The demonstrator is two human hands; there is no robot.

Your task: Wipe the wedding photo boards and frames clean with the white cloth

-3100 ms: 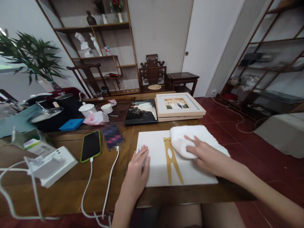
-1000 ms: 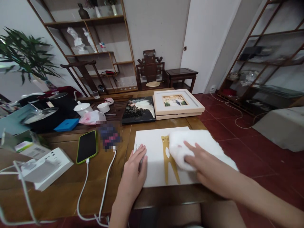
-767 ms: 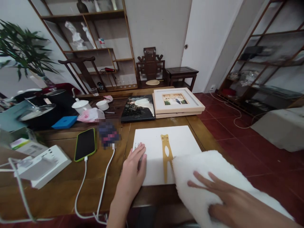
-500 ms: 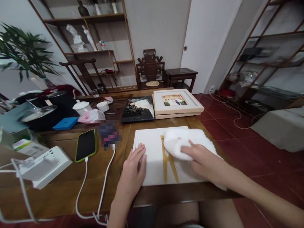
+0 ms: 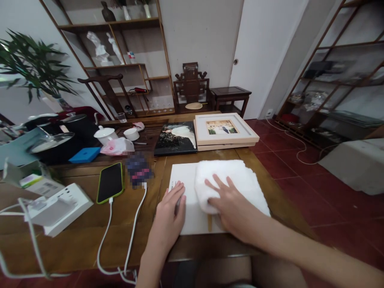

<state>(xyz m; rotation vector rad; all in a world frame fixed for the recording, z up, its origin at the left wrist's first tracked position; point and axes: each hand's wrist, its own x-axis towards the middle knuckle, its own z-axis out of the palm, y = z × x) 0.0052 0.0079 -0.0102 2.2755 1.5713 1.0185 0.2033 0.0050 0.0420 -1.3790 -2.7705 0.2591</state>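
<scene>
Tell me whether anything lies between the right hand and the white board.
Yes: the white towel. The right hand lies flat on it, and it covers the right part of the white board and most of the gold strip. The left hand rests directly on the board's left edge.

One head-worn view looks forward and down, close over the table (image 5: 75, 248).

On my feed a wooden table (image 5: 84, 244) fills the near ground, with dark red floor tiles (image 5: 300, 180) to its right. At the far side a white wall (image 5: 198, 32) and a white door (image 5: 264, 52) stand behind a carved dark chair (image 5: 191, 86) and a small side table (image 5: 230, 96). Open wooden shelves (image 5: 129, 66) rise far left, and more shelving (image 5: 339, 72) lines the right. A leafy plant (image 5: 33, 68) sits in daylight at the left.
</scene>
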